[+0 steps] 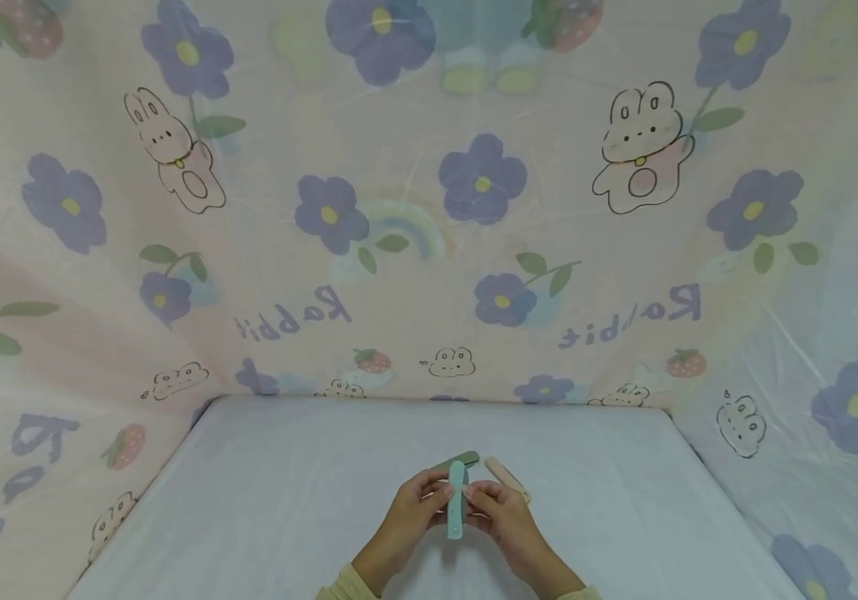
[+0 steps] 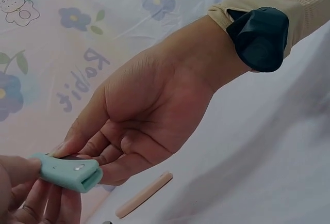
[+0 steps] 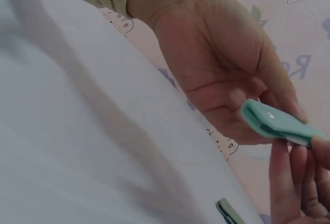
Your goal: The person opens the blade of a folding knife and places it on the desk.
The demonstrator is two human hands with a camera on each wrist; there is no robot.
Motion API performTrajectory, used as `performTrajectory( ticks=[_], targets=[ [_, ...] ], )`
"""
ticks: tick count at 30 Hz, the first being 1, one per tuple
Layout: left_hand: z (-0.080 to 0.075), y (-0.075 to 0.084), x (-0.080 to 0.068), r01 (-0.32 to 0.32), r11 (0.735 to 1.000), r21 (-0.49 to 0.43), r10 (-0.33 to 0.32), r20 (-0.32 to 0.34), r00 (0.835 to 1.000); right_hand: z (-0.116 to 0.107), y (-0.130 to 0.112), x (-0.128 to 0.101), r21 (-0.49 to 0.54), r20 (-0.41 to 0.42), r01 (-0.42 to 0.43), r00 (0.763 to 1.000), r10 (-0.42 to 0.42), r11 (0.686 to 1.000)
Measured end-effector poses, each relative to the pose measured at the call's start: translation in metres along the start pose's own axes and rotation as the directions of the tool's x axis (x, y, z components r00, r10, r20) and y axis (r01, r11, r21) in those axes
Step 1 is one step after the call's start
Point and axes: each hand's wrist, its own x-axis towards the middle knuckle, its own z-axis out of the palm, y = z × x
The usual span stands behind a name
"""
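Note:
Both hands hold a mint-green folding knife (image 1: pixel 455 512) above the table. Its slotted handle (image 2: pixel 69 172) has small pale rivets, and a strip of dark grey shows beside it. My left hand (image 1: pixel 416 510) pinches it from the left with thumb and fingertips. From the other side, the thumb and fingers of my right hand (image 1: pixel 510 512) grip it too. Behind my left hand lies a darker green slotted piece (image 1: pixel 466 458), partly hidden in the head view. A peach slim piece (image 1: pixel 502 472) rests beyond my right hand.
A white-covered table (image 1: pixel 309 467) spreads under the hands. Patterned curtains with flowers and rabbits (image 1: pixel 414 317) hang along its back and both sides. A dark device (image 2: pixel 263 41) is strapped on my right wrist.

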Motion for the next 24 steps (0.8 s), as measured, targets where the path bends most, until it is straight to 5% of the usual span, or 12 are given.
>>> performTrajectory(
  ticks=[13,24],
  targets=[
    [-0.0024,-0.0046,-0.0026,0.057,0.998,0.023,-0.058,0.024,0.998,0.0021,-0.0057,-0.0012,-0.187,-0.014,-0.011,1.000,0.008,0.982],
    [-0.0005,-0.0049,-0.0047,0.059,0.997,0.043,-0.061,0.053,0.997,-0.0032,-0.0036,-0.0008,-0.195,0.025,-0.010,1.000,0.015,0.981]
  ],
)
